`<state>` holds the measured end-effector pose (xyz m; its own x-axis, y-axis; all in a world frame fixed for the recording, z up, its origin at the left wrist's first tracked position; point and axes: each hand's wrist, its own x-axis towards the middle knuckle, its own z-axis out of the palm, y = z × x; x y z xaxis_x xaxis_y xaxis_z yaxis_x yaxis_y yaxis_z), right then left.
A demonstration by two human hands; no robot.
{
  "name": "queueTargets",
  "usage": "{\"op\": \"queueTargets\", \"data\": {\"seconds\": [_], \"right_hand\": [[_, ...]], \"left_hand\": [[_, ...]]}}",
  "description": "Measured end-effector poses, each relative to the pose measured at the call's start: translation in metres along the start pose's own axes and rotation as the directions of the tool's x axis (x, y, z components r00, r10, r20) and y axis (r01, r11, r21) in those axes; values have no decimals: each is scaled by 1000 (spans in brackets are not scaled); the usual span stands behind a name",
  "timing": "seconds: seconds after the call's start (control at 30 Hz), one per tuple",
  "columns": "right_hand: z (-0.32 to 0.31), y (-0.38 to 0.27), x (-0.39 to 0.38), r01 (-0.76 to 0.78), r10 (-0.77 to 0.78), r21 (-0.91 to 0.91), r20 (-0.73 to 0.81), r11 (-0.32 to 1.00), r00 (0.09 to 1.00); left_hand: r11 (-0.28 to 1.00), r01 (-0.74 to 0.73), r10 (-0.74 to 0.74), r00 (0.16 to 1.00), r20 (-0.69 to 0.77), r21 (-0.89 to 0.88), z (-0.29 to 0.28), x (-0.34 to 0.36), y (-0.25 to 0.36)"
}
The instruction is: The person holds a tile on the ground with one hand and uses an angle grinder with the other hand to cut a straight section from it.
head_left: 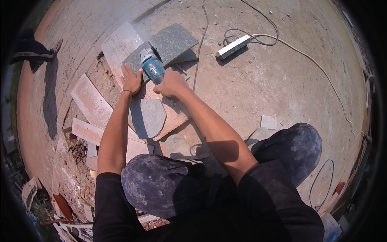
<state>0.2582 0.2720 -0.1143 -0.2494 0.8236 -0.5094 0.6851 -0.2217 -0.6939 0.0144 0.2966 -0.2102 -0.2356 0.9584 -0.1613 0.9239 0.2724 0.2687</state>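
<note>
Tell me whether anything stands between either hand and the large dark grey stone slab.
Yes, for the right hand: the teal power tool in its grip, its front end over the slab. Nothing visible stands between the left hand and the slab's near left edge, where its fingers reach.

The widest passage runs over the concrete ground [262, 88] right of the right hand [172, 82], bounded ahead by the white power strip [234, 47] and a pale cord [298, 48]. A dark cable [207, 19] crosses the way, just beside the grey stone slab [175, 38]. The angle grinder [152, 66] fills the gap between that hand and the left hand [132, 78]. A pocket opens between the forearms above a grey offcut [149, 115]; the left knee [155, 183] limits its near side. Pale tile strips [90, 101] obstruct the ground leftward.
</note>
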Motion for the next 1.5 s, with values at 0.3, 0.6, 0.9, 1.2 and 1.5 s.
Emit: {"op": "queueTargets", "data": {"seconds": [0.3, 0.6, 0.9, 1.2, 1.5], "right_hand": [[1, 4, -3, 7, -7, 5, -3, 1000, 1000], [-3, 6, -15, 18, -17, 12, -12, 1000, 1000], [-7, 3, -16, -45, 44, 15, 49, 999, 998], [-6, 7, -20, -10, 9, 34, 33, 999, 999], [-7, 11, -26, -11, 10, 21, 15, 1000, 1000]], "left_hand": [[1000, -11, 11, 1000, -3, -1, 1, 1, -2], [1000, -11, 11, 1000, 2, 0, -1, 0, 2], [1000, -8, 8, 1000, -5, -8, 0, 1, 0], [1000, -17, 18, 1000, -12, 17, 2, 2, -4], [1000, -20, 20, 1000, -4, 3, 1, 2, -2]]}}
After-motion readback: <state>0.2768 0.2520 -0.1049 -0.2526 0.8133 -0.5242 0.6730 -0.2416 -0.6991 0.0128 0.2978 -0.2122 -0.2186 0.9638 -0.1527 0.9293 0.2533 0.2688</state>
